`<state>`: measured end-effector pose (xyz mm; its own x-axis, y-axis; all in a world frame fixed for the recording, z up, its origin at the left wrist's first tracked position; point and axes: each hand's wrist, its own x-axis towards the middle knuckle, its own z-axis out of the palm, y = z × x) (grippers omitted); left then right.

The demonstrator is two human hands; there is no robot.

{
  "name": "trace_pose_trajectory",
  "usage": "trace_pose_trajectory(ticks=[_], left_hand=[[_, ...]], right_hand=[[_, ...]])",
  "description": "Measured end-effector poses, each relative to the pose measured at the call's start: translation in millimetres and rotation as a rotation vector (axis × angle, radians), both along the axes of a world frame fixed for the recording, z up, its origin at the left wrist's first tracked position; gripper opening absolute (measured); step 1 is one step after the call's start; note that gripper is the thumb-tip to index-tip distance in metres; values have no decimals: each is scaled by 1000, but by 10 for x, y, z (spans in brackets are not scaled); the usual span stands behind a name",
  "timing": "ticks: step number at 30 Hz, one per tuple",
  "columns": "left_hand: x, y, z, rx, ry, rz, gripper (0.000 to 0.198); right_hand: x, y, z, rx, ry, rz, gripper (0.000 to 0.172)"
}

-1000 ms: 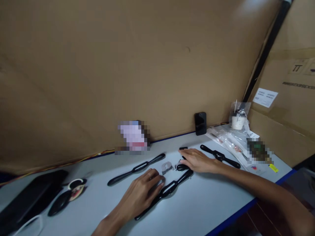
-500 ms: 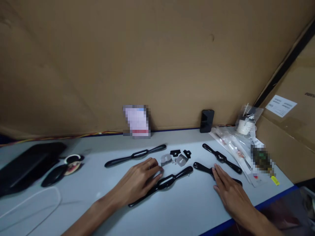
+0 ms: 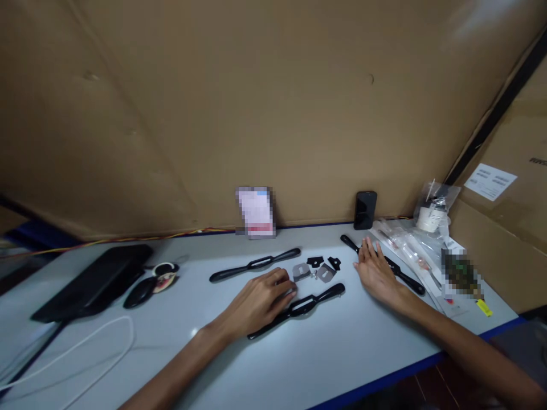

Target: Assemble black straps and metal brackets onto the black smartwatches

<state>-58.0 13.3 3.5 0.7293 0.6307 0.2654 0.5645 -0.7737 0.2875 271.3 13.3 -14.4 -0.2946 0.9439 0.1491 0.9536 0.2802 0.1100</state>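
My left hand (image 3: pixel 260 299) lies on the left half of a black two-handled tool (image 3: pixel 314 302) at the middle of the table, with its fingers curled over the tool. My right hand (image 3: pixel 376 272) rests flat, fingers stretched, across another black two-handled tool (image 3: pixel 410 280) further right. The ends of that tool stick out on both sides of the hand. A third such tool (image 3: pixel 256 265) lies behind my left hand. Between the hands are two small grey metal plates (image 3: pixel 301 271) and two small black pieces (image 3: pixel 315 261).
A phone (image 3: pixel 366 210) leans on the cardboard wall (image 3: pixel 256 102) at the back. Plastic bags (image 3: pixel 405 242) and a bagged white cup (image 3: pixel 428 216) lie at the right. At the left are a black case (image 3: pixel 96 282), a dark oval object (image 3: pixel 141 291) and a white cable (image 3: pixel 89 350). The table has a blue front edge (image 3: pixel 384 378).
My right hand has moved from the tool near the front edge back onto the tools at the right. That front tool no longer lies apart. My left hand has stayed on its tool.
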Motion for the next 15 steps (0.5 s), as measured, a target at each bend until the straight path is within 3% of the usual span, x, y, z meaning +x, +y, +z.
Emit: trace_pose_trajectory(ticks=[5,9,11,15], left_hand=[[-11,3,10,31,-8,22,38],[-62,31,14,84,-58,50,38],[-89,43,29,98,-42,51,39],[-105,26,90,87,75,20,42]], right_hand=[[-179,19,332,-17,20,-13,48],[-534,-35,537,-99,165,280,30],[-691,-30,556,-160,176,383,26],[-713,39,454,-118,211,351,30]])
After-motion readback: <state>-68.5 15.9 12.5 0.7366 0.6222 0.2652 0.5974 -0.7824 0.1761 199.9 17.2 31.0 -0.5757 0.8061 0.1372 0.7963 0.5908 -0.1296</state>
